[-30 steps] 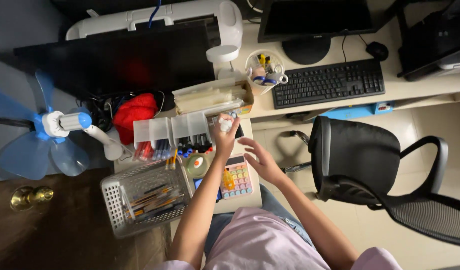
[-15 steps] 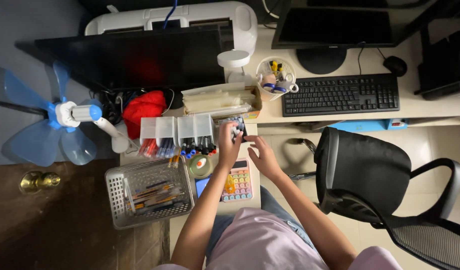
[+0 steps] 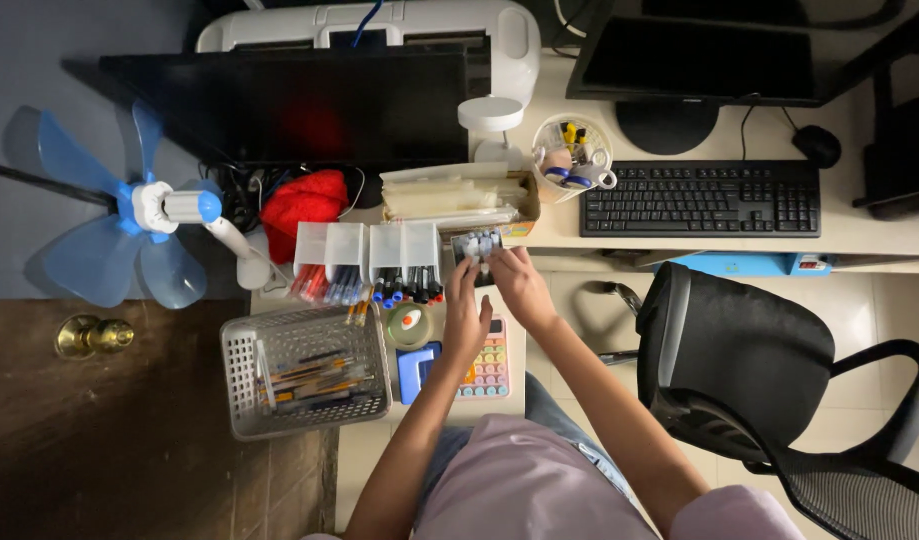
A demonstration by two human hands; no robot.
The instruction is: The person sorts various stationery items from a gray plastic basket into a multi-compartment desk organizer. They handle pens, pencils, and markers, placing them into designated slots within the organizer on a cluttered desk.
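Seen from the head camera looking straight down: two bare forearms reaching forward over a small crowded side table. Left hand point(image 3: 466, 318) and right hand point(image 3: 516, 283) close together, both pinching a small bundle of grey markers point(image 3: 476, 244) with pale caps, held up just beside the right end of a clear compartment organiser point(image 3: 367, 246). Fingers closed on the bundle, hands almost touching. Organiser slots already filled with red, blue and black pens, tips down; rightmost slot nearest the bundle, contents hard to make out. Below the left wrist, a pastel calculator point(image 3: 487, 366) partly covered by the arm, with a blue case point(image 3: 417, 369) and a round green tin point(image 3: 410, 322) just beside it. Further left, a grey mesh basket point(image 3: 241, 392) with more pens and pencils lying loose inside, seemingly unsorted. Judging by that, sorting well under way but not finished: several slots stocked, one bundle in hand, basket contents left. Around this: a blue fan point(image 3: 129, 220), a red cloth heap point(image 3: 304, 203), a black keyboard point(image 3: 701, 198), a black office chair point(image 3: 749, 370).
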